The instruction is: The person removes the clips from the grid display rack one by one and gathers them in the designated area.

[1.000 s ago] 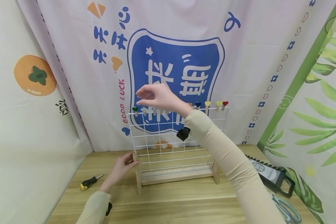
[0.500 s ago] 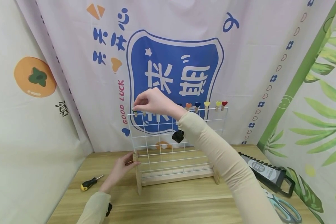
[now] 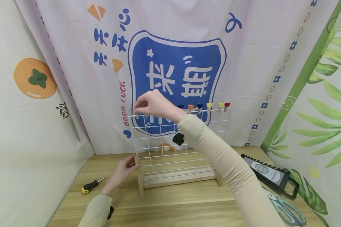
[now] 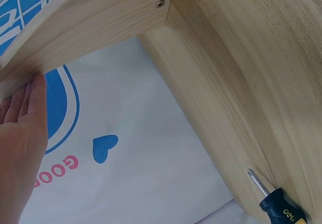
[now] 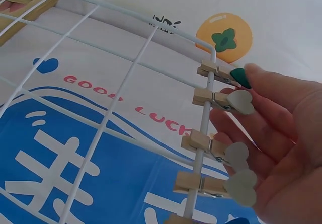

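A white wire grid rack (image 3: 162, 156) stands upright on wooden legs, with small heart-topped clothespins (image 3: 200, 107) along its top bar. My right hand (image 3: 154, 102) is at the grid's top left corner. In the right wrist view, its thumb and a finger pinch the green heart clothespin (image 5: 241, 78), whose wooden jaws sit on the wire. Several pale heart clothespins (image 5: 240, 102) sit just beside it, in front of my other fingers. Lower down, my left hand (image 3: 124, 168) grips the rack's left wooden leg (image 3: 140, 178) between thumb and fingers; the left wrist view shows fingertips against the wood.
A yellow-and-black screwdriver (image 3: 88, 186) lies on the wooden table (image 3: 184, 209) to the left. On the right are a hand saw (image 3: 270, 173) and blue-handled scissors (image 3: 288, 211). A printed curtain (image 3: 261, 72) hangs close behind the rack.
My right hand has come down from above the top bar onto the green clothespin and now pinches it. The left hand stays on the wooden leg.
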Tool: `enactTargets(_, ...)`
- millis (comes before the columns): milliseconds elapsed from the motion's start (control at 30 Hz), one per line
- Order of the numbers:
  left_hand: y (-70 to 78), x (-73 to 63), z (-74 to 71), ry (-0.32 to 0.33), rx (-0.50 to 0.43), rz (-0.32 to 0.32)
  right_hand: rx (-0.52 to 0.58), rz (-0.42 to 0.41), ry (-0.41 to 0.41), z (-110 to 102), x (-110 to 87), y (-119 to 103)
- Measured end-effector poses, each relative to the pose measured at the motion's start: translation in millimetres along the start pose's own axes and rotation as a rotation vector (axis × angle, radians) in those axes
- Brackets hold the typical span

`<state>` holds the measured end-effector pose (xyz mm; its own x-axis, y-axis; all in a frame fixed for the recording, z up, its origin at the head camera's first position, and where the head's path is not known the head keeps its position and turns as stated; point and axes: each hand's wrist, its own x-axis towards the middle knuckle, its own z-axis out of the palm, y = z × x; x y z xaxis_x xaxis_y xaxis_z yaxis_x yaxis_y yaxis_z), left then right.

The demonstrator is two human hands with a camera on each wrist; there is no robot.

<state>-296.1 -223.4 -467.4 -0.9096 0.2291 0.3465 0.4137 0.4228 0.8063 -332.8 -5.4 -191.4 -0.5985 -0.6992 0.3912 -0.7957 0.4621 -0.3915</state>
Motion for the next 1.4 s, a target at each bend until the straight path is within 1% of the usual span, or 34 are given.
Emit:
enactTargets(367, 1.2, -0.5, -0.2, 0.003, 0.016, 0.0, -0.035, 0.023, 0.048, 3, -1.5, -4)
enactTargets(567, 0.1, 0.1, -0.2, 0.008, 0.039, -0.001, -0.06, 0.056, 0.067, 4, -1.6, -9)
enactTargets(700, -0.8, 0.6, -0.6, 0.015, 0.049, 0.005, -0.055, 0.081, 0.074, 4, -2.4, -11)
enactTargets(867, -0.1, -0.2, -0.8, 0.005, 0.026, 0.003, -0.042, 0.098, 0.1, 5, -4.2, -12)
enactTargets(1133, -1.4, -0.4, -1.0, 0.001, 0.026, -0.014, -0.03, 0.102, 0.128, 6, -3.8, -13)
enactTargets(1400, 1.1, -2.0, -1.4, 0.006, 0.03, -0.004, -0.021, 0.107, 0.155, 4, -4.6, -14)
